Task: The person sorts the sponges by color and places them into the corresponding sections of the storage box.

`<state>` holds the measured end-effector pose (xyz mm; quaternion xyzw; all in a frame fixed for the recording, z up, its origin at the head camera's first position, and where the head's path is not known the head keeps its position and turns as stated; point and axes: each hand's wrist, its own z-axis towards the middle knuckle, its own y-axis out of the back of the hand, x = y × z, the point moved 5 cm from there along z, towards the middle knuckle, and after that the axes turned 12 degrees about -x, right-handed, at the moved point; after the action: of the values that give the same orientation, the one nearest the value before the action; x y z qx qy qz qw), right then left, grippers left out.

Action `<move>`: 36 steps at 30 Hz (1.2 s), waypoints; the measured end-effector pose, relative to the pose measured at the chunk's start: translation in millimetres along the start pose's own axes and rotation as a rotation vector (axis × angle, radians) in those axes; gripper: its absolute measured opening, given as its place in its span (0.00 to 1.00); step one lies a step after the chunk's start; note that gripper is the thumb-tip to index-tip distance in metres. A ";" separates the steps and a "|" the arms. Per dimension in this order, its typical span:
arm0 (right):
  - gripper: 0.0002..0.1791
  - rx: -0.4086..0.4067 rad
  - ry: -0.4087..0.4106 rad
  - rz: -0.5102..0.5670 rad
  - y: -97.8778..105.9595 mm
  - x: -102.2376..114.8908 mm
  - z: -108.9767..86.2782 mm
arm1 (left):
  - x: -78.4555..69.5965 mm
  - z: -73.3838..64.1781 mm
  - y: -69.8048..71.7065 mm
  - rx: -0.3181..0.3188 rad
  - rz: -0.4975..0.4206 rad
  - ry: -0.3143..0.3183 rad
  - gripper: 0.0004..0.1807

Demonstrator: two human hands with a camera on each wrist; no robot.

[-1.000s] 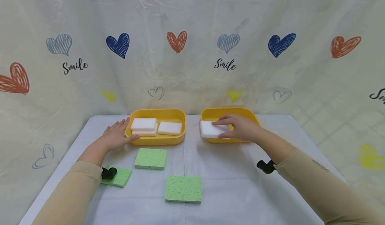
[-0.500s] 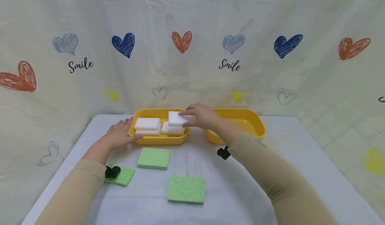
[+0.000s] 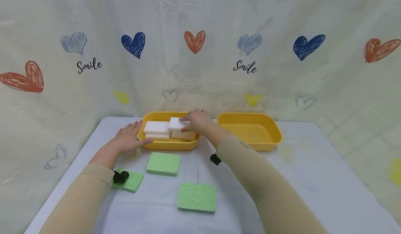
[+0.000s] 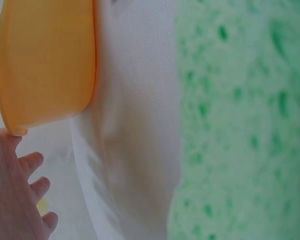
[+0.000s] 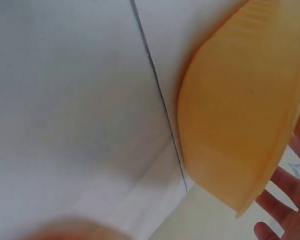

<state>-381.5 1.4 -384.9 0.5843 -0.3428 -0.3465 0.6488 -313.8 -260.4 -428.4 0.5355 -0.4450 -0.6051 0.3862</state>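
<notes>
My right hand (image 3: 198,121) pinches a white sponge (image 3: 178,122) between thumb and fingers, inside the left yellow tray (image 3: 169,145). That sponge overlaps another white sponge (image 3: 185,135) lying beneath it in the tray's right half. Stacked in the left half are two more white sponges, the upper one (image 3: 156,127) plain to see. My left hand (image 3: 130,138) rests against the left end of this tray, fingers spread along the outside and thumb over the front rim. In the left wrist view its fingers extend past the tray's corner. The right wrist view shows fingers behind the tray wall (image 5: 235,115).
A second yellow tray (image 3: 250,145), with nothing in it, stands to the right. Three green sponges lie on the white tablecloth: one (image 3: 163,163) before the left tray, one (image 3: 197,197) nearer the front, one (image 3: 133,181) partly under the left wrist. A curtain with hearts hangs behind.
My right hand has carried the white sponge leftward from the right tray, over the gap, and into the left tray. The left hand has stayed at the left tray's end.
</notes>
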 end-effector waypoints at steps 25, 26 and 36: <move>0.35 -0.053 -0.019 0.019 6.9 -9.0 -10.8 | -5.3 2.0 -0.6 -0.008 0.014 -0.017 0.64; 0.35 -0.059 -0.024 0.034 9.0 -9.3 -12.0 | -6.0 1.1 0.4 -0.008 0.014 -0.018 0.64; 0.32 -0.164 -0.061 0.212 23.9 -24.2 -30.8 | -4.5 -0.9 0.7 -0.004 0.010 -0.016 0.65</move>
<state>-366.9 39.9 -364.7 0.4791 -0.3929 -0.3203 0.7166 -312.3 -256.5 -426.4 0.5278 -0.4495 -0.6081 0.3868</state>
